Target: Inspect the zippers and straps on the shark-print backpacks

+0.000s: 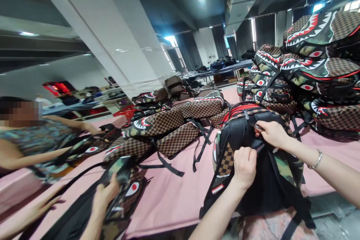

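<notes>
Left hand (244,167) is up close, its fingers curled shut against a black-backed bag (263,195), but I cannot tell if they have hold of any cloth. That bag sits by the near edge of the pink surface (168,202), right in front of the person. Right hand (271,134) is higher up by the bag's top, with its fingers pinched nearly closed on a small dark thing (259,127), too small to name. If that thing is sharp or pointy, one slip could scratch the bag or poke the other hand, since both are so close. Pulling too hard could rip the cloth or tip the bag off the edge. Black straps (299,215) dangle low and might catch on something. A metal bracelet (318,159) could snag too, and one bump could make the tall bag pile (317,77) on the right fall down
</notes>
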Demonstrator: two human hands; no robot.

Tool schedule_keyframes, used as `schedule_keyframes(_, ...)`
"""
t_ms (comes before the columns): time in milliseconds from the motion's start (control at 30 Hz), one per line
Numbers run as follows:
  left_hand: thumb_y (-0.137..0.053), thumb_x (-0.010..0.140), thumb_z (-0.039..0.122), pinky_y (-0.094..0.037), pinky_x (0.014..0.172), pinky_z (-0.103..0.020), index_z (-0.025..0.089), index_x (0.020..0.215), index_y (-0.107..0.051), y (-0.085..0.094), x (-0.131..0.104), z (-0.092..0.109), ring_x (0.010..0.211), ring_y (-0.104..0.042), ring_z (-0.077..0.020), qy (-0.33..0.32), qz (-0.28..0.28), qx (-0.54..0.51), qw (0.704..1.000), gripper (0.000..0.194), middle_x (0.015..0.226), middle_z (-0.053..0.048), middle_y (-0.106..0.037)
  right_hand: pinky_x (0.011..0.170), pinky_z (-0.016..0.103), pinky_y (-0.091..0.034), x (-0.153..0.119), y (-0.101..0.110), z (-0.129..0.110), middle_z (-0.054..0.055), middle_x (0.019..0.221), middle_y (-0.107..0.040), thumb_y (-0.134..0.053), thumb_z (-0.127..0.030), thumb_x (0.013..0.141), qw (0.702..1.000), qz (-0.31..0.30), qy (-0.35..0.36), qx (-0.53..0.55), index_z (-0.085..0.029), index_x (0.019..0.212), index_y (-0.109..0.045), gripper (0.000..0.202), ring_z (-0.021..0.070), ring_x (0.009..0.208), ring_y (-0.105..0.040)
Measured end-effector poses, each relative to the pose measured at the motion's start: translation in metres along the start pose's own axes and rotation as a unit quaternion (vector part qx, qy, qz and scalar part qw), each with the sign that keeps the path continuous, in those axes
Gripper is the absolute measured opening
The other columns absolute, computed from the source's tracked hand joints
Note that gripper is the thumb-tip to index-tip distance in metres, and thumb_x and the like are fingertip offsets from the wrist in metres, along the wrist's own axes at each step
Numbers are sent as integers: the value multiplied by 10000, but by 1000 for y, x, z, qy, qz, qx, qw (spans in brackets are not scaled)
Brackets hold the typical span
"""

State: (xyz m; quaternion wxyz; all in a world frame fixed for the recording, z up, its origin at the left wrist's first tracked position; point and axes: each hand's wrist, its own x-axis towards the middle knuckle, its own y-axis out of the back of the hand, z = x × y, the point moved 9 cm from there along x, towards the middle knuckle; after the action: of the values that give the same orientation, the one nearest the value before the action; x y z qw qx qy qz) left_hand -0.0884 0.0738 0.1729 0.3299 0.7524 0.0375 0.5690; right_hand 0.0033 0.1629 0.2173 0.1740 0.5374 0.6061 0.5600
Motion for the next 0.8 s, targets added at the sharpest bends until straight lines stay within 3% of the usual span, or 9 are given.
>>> schedule_keyframes(133,-454,819,85,-295,577,-302,160,725,-535,13,-6,15,627,-447,-153,-7,-11,-30,999,144,652,-26,-531,575,227,-342,1,-5,1,-1,736,-695,-455,-204,796,1000,-11,3,-28,-236,797,-610,157,171,705,-633)
schedule_keyframes(433,-489,819,117,-324,589,-296,161,722,-508,30,-14,25,624,-458,-149,-13,-33,-57,998,108,664,-25,-540,601,217,-342,-7,-8,-9,-3,763,-699,-458,-219,794,998,-31,30,-44,-243,832,-620,168,157,721,-630)
schedule_keyframes(600,-517,825,237,-363,594,-295,159,804,-516,24,-3,15,640,-506,-162,16,-97,-74,992,81,689,-29,-560,554,224,-318,-21,4,-8,-1,753,-697,-445,-201,791,998,-13,17,-62,-241,853,-598,169,171,703,-637)
schedule_keyframes(700,-564,795,374,-395,605,-292,149,936,-526,18,8,5,649,-548,-167,51,-131,-86,986,269,717,-31,-597,523,234,-312,-40,12,2,11,737,-698,-426,-184,800,997,7,-1,-80,-240,904,-591,202,187,676,-643)
schedule_keyframes(800,-522,808,451,-394,575,-266,191,900,-570,10,21,4,643,-584,-156,63,-175,-89,979,280,695,-10,-622,529,241,-357,-60,18,17,17,756,-705,-402,-177,818,997,30,-16,-66,-242,1021,-565,268,198,670,-653)
